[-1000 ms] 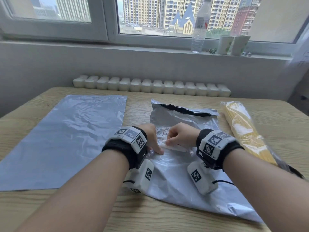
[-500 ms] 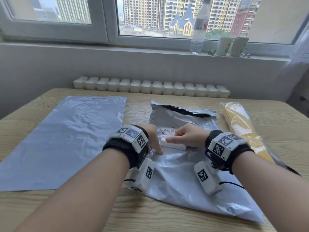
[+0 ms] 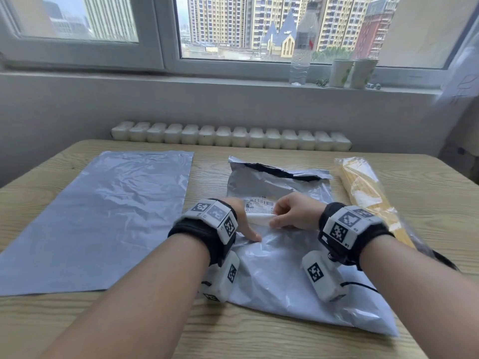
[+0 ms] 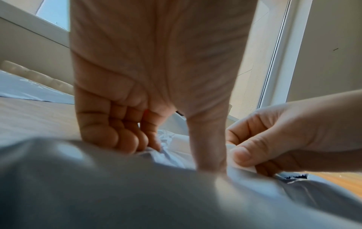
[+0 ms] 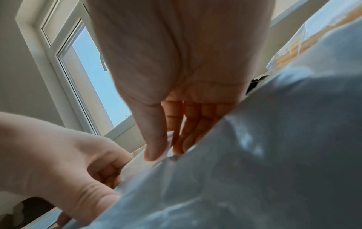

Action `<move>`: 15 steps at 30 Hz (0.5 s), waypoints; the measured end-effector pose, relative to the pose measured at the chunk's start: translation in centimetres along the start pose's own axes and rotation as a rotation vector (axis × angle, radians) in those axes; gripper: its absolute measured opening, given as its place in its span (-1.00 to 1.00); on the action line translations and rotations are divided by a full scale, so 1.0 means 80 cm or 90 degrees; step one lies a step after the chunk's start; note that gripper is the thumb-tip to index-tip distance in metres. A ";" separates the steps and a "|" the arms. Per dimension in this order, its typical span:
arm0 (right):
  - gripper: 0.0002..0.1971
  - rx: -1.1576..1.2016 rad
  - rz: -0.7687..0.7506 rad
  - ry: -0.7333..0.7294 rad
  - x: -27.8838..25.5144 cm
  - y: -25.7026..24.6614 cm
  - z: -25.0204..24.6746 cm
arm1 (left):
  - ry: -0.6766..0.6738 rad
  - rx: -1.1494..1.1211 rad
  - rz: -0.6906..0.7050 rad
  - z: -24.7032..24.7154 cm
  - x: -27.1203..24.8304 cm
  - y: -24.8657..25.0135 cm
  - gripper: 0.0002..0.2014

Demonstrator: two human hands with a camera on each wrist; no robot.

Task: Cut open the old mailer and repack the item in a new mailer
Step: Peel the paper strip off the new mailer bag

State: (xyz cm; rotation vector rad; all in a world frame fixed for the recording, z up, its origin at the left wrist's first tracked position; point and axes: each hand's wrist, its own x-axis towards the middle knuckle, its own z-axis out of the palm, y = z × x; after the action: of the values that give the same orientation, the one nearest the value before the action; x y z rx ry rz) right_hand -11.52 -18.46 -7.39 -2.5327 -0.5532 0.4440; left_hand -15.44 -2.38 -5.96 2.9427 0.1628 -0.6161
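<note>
— Two hands are seen on the old mailer (image 3: 282, 268), correct?
— Yes. The old mailer is laid flat at the table's (image 3: 259, 343) centre, w/ its far end torn open and a dark lining shown there.
— Left hand (image 3: 242, 220)?
— Its thumb is pressed down onto the film; the other fingers are curled and bunched into the plastic, as seen in the left wrist view (image 4: 121, 139). So the mailer is gripped and pinned.
— Right hand (image 3: 295, 212)?
— A white label (image 3: 260, 212) is pinched between thumb and curled fingers, approx. mid-mailer; its near edge is lifted off the film, while the printed part w/ barcode is left flat beyond. In the right wrist view the label's white edge is caught under the thumb (image 5: 156, 142).
— New mailer (image 3: 103, 218)?
— Laid flat on the table's left side, apart from the old one, untouched.
— And the item (image 3: 368, 200)?
— A yellow pkg in clear wrap is laid at the right, just beside the old mailer.
— Anything else?
— A bottle (image 3: 302, 45) and two cups (image 3: 352, 72) are stood on the sill.
</note>
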 end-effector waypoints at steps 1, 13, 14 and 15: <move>-0.79 0.013 0.002 0.003 0.001 0.001 0.001 | 0.002 0.001 0.001 0.000 -0.001 0.000 -0.29; -0.91 0.129 0.030 -0.001 0.000 -0.004 0.001 | -0.041 -0.010 0.012 -0.006 -0.002 -0.007 -0.37; -0.88 0.135 0.034 -0.017 -0.003 -0.008 -0.001 | -0.074 -0.035 0.009 -0.010 0.001 -0.011 -0.41; -0.76 0.127 0.038 -0.033 -0.003 -0.013 -0.004 | -0.115 -0.073 0.004 -0.015 0.004 -0.015 -0.46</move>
State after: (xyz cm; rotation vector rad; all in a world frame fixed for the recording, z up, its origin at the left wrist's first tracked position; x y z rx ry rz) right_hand -11.94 -17.90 -6.56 -2.3563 -0.4303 0.5589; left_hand -14.81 -1.02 -5.11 2.7601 0.1642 -0.8378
